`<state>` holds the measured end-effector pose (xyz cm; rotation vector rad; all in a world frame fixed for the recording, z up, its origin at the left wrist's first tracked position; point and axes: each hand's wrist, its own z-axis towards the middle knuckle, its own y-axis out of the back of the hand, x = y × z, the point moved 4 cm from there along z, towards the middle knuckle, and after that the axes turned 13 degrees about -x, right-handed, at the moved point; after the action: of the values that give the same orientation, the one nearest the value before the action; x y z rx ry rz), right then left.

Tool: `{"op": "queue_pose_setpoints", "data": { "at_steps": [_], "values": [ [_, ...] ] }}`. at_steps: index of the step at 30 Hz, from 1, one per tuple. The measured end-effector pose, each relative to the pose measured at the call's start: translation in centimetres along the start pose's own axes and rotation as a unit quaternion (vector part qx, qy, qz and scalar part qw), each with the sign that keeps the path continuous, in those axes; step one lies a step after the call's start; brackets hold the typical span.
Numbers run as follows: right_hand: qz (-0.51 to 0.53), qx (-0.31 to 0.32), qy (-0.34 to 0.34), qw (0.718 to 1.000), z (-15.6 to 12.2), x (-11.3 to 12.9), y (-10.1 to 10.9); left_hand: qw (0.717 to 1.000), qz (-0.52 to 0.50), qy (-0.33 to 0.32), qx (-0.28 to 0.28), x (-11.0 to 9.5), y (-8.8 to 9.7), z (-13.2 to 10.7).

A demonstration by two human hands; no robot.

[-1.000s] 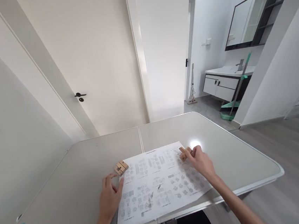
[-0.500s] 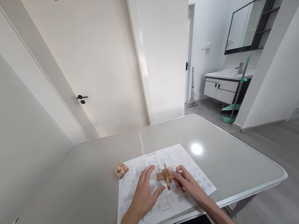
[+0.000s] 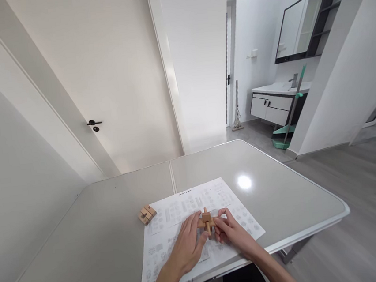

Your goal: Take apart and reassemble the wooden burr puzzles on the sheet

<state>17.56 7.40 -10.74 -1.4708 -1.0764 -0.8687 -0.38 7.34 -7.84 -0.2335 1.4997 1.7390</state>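
A small wooden cross-shaped puzzle point(image 3: 206, 219) rests on a printed instruction sheet point(image 3: 181, 208) on the grey table point(image 3: 279, 194). My left hand point(image 3: 186, 247) touches its left side, fingers curled against the wood. My right hand point(image 3: 232, 232) pinches its right end with thumb and fingers. A second wooden block piece point(image 3: 146, 214) lies alone at the sheet's far left corner, away from both hands.
The table's right edge point(image 3: 316, 230) and near edge drop off close to the sheet. A white door point(image 3: 102, 78) stands behind the table. To the right an open bathroom holds a vanity point(image 3: 272, 104) and a green broom point(image 3: 287, 118).
My right hand carried the cross puzzle from the sheet's far right corner to its middle. My left hand moved right from the block piece and now touches the puzzle.
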Motion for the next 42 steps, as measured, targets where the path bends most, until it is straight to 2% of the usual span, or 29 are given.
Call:
{"op": "queue_pose_setpoints", "data": {
  "at_steps": [5,11,19,27,34,38,42],
  "values": [
    [-0.025,-0.008,0.005,1.0,0.2,-0.1,0.2,1.0,0.014,-0.018,-0.009,-0.2,-0.2,0.0],
    [-0.039,-0.014,0.016,0.999,0.3,-0.1,0.1,1.0,0.013,-0.004,0.004,-0.6,0.3,0.4],
    [-0.03,-0.005,0.014,0.999,-0.1,0.0,0.7,0.997,-0.06,0.021,0.054,-0.8,0.6,2.7],
    [-0.002,-0.017,0.024,1.0,-0.5,0.6,0.0,0.994,-0.11,-0.002,0.001,-2.8,1.6,3.3],
    [0.029,0.008,0.026,0.999,-1.1,2.9,-1.0,0.993,-0.116,0.037,-0.005,-4.1,3.4,3.3],
    [0.077,0.025,-0.003,0.997,-1.4,3.4,-1.3,0.988,-0.145,0.056,-0.026,-4.5,3.6,3.1],
    [0.138,0.019,-0.024,0.99,-0.9,3.7,-1.0,0.989,-0.132,0.068,-0.02,-4.3,3.5,2.7]
  ]
}}
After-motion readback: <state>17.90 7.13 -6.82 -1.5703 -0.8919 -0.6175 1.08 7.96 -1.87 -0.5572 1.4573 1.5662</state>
